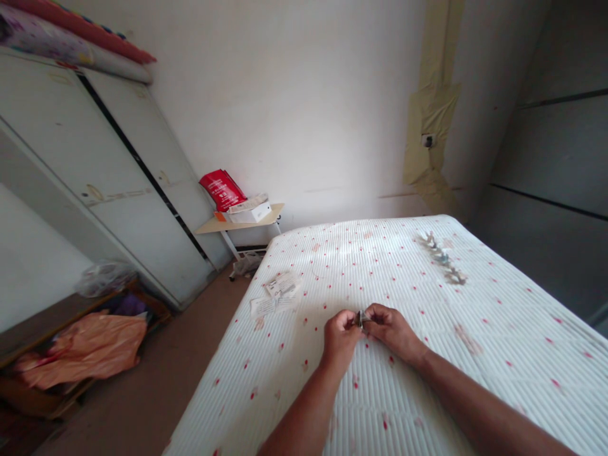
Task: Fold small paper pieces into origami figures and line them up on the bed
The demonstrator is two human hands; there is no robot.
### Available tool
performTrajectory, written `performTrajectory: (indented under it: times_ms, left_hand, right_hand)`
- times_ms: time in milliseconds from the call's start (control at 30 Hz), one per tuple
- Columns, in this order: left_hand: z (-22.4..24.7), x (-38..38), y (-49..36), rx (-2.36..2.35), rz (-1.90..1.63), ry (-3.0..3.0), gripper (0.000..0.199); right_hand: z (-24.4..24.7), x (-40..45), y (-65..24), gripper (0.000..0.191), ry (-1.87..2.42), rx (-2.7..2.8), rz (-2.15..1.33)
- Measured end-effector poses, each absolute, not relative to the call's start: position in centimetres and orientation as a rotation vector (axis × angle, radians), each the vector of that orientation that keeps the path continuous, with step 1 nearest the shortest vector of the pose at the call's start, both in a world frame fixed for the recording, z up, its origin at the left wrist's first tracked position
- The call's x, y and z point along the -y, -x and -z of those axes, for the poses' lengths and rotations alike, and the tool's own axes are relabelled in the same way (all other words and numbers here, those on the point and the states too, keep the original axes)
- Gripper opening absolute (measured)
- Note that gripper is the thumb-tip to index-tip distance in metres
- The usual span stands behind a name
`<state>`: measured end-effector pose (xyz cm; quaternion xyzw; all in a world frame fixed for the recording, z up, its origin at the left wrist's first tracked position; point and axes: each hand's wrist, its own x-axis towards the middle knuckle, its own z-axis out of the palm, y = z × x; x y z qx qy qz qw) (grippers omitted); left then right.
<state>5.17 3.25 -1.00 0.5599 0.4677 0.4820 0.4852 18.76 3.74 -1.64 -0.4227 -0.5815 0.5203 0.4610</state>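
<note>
Both hands meet over the middle of a white ribbed bed cover (351, 386) with small red dots. Between their fingertips is a small dark and silvery object (361, 319), too small to identify. My left hand (339, 335) pinches it from the left, and my right hand (392, 329) pinches it from the right. Printed paper pieces (280, 291) lie on the cover to the left. Farther off on the right, several small crumpled pieces (441, 256) lie in a row.
Beyond the bed's far left corner, a small table (209, 226) holds a red bag (222, 190) and a white box (251, 213). Grey cabinets (95, 158) line the left side. An orange cloth (90, 348) lies on a low wooden shelf at lower left.
</note>
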Motion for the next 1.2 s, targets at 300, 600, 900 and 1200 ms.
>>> performTrajectory:
  times_ms: [300,600,900,1200]
  left_hand:
    - [0.8,-3.3,-4.7,-1.142,-1.121,-1.467,0.016]
    - [1.0,-3.2,-4.9,-1.155,-1.121,-1.484,0.019]
    - [0.6,-3.0,-5.0,-1.190,-1.138,-1.510,0.018]
    - [1.0,-3.1,-4.8,-1.252,-1.163,-1.581,0.017]
  right_hand:
    - [0.8,-3.4,-18.7,0.011,1.088,1.441,-1.215]
    - [0.5,-3.5,-18.7,0.017,1.057,1.398,-1.272]
    - [0.8,-3.6,-18.7,0.020,1.033,1.369,-1.320]
    - [1.0,-3.7,-18.8,0.021,1.037,1.383,-1.317]
